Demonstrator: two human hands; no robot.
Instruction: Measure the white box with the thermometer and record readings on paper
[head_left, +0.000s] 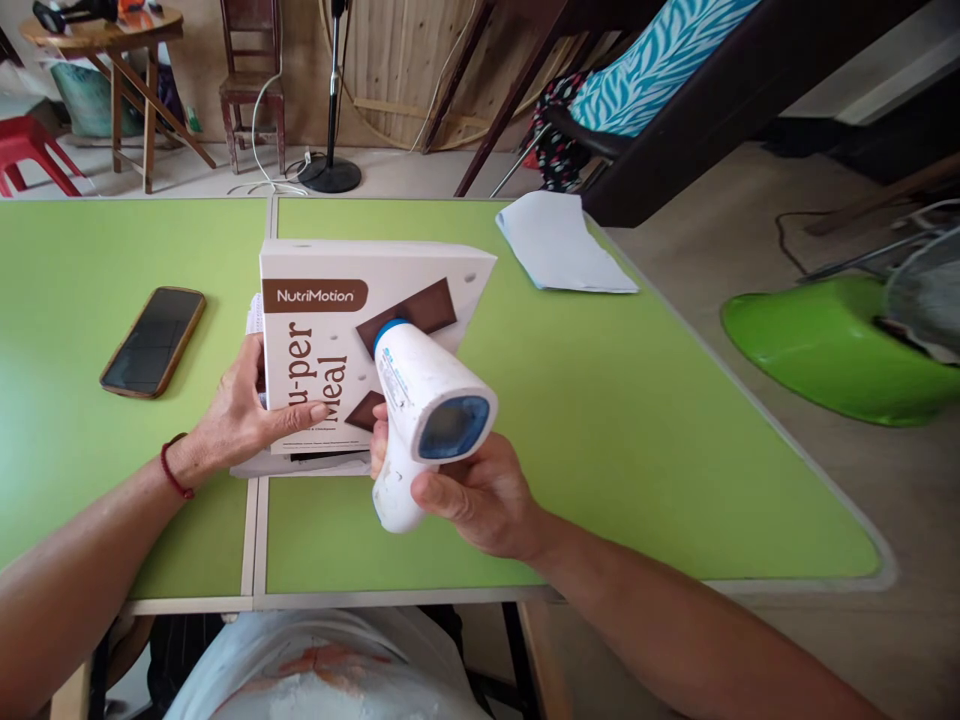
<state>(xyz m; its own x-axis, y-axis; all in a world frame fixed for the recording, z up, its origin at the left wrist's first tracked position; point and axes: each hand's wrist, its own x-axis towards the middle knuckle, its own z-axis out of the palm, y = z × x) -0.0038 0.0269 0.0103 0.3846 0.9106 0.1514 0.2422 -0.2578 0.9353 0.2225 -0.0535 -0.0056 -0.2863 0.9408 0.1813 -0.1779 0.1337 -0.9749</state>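
My left hand (244,405) grips the left edge of a white and brown NutriMotion box (315,340), thumb across its front. The box is tilted up above the green folding table (615,430). In my right hand (480,495) is a white infrared thermometer (427,400) with a blue-framed screen facing me. Its front end points at the box and overlaps a brown bar printed there; whether it touches cannot be told. Under the box some papers (259,465) show at the edges, partly hidden.
A phone (154,342) in a brown case lies on the table at the left. White folded sheets (562,243) lie near the far right edge. Beyond the table stand a black stand base (330,175), a wooden chair (253,85) and, at right, a green plastic seat (832,345).
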